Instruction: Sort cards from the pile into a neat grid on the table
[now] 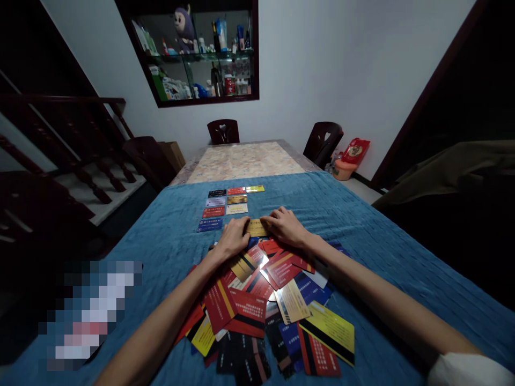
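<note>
Between my two hands is a gold card (258,227), held by its left and right edges just beyond a loose pile. My left hand (234,237) pinches its left side, and my right hand (288,227) has its fingers closed on the right side. Under my wrists spreads a heap of overlapping plastic cards, among them a yellow card (332,331), a red card (249,311) and a cream card (292,301). Past my left hand, several cards lie in short rows, with a blue card (210,224) nearest and a black card (217,193) farthest.
A blue cloth (161,236) covers the near table, and a patterned cover (241,158) lies beyond it. Dark chairs (223,132) stand around the table. A blurred-out patch (96,316) hides something at the left. Wall shelves (201,56) hold bottles and a purple plush toy (184,29).
</note>
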The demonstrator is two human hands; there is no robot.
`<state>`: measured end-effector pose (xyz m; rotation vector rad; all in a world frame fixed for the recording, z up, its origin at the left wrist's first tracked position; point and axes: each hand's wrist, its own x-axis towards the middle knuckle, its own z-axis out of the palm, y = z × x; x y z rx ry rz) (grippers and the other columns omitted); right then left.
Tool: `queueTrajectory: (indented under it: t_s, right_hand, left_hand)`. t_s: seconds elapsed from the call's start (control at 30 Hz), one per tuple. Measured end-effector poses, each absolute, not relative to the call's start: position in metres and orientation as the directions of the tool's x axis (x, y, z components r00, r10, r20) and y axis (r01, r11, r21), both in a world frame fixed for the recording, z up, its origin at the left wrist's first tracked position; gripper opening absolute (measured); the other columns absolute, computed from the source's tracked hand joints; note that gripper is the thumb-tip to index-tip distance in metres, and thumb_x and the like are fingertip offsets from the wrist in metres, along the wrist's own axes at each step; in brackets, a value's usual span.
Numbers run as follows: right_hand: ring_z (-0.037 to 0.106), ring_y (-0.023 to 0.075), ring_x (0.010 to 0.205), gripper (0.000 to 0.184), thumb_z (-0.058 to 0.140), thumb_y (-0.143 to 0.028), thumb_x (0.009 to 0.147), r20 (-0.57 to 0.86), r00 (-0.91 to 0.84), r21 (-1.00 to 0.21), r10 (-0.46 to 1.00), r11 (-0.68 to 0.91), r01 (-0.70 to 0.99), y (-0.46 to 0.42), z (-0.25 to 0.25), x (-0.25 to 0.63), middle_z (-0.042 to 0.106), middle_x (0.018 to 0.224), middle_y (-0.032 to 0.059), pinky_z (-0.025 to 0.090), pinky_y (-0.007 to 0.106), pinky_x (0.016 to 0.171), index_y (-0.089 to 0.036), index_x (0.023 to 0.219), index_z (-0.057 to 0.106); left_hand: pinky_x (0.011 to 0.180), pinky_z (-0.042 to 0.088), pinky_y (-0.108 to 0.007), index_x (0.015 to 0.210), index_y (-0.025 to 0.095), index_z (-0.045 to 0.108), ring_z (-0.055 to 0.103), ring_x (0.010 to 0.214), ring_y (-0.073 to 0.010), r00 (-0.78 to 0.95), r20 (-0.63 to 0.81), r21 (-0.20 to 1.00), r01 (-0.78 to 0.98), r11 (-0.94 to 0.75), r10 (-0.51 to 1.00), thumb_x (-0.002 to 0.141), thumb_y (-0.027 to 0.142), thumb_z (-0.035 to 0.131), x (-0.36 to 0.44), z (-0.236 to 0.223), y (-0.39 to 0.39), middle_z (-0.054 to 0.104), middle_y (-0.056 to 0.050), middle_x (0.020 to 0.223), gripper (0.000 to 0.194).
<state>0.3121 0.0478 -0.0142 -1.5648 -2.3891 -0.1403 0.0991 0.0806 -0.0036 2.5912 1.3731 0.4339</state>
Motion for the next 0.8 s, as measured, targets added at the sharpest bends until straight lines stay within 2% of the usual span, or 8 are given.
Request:
queueTrajectory:
  t_s: [0.13, 0.4, 0.5, 0.63, 0.8]
  right_hand:
    - [0.043, 0.0274, 0.104, 0.041, 0.049, -0.03, 0.096, 0.281, -0.402, -0.083, 0.871, 0.44, 0.894, 0.05, -0.011, 0.314, 0.059, 0.115, 0.0137, 0.034, 0.038, 0.081, -0.024, 0.137, 0.056]
    - [0.042, 0.0291, 0.106, 0.061, 0.064, -0.041, 0.086, 0.266, -0.474, -0.096, 0.84, 0.512, 0.853, 0.054, -0.005, 0.322, 0.056, 0.121, 0.0151, 0.036, 0.041, 0.085, -0.021, 0.142, 0.05]
    - [0.042, 0.0293, 0.107, 0.059, 0.064, -0.039, 0.086, 0.26, -0.473, -0.092, 0.841, 0.51, 0.855, 0.055, -0.004, 0.324, 0.056, 0.121, 0.0153, 0.037, 0.041, 0.084, -0.021, 0.141, 0.051]
    - [0.043, 0.0289, 0.108, 0.058, 0.066, -0.037, 0.086, 0.235, -0.464, -0.096, 0.854, 0.495, 0.863, 0.054, 0.0, 0.323, 0.057, 0.123, 0.015, 0.038, 0.04, 0.084, -0.021, 0.139, 0.051]
    - [0.044, 0.029, 0.112, 0.057, 0.067, -0.033, 0.086, 0.189, -0.447, -0.064, 0.875, 0.465, 0.883, 0.055, 0.006, 0.321, 0.058, 0.126, 0.015, 0.038, 0.04, 0.086, -0.016, 0.138, 0.05]
  left_hand:
    - [0.099, 0.046, -0.039, 0.132, 0.013, 0.055, 0.059, 0.113, -0.0282, 0.531, 0.17, 0.323, 0.766, -0.556, 0.83, 0.079, 0.017, 0.061, 0.099, -0.007, 0.083, 0.066, -0.013, 0.123, 0.053]
    - [0.099, 0.047, -0.04, 0.127, 0.016, 0.056, 0.06, 0.115, -0.0272, 0.53, 0.203, 0.381, 0.732, -0.565, 0.823, 0.078, 0.017, 0.064, 0.1, -0.006, 0.084, 0.068, -0.012, 0.119, 0.05]
    - [0.1, 0.046, -0.042, 0.128, 0.015, 0.055, 0.058, 0.117, -0.0288, 0.538, 0.186, 0.386, 0.729, -0.565, 0.822, 0.079, 0.019, 0.065, 0.099, -0.004, 0.083, 0.067, -0.013, 0.119, 0.051]
    - [0.1, 0.046, -0.043, 0.13, 0.016, 0.053, 0.058, 0.117, -0.0289, 0.552, 0.177, 0.358, 0.735, -0.576, 0.815, 0.08, 0.021, 0.066, 0.098, -0.002, 0.083, 0.066, -0.013, 0.12, 0.052]
    - [0.098, 0.046, -0.043, 0.128, 0.015, 0.054, 0.056, 0.115, -0.0292, 0.583, 0.186, 0.258, 0.747, -0.612, 0.791, 0.082, 0.024, 0.065, 0.096, 0.006, 0.085, 0.062, -0.014, 0.12, 0.047]
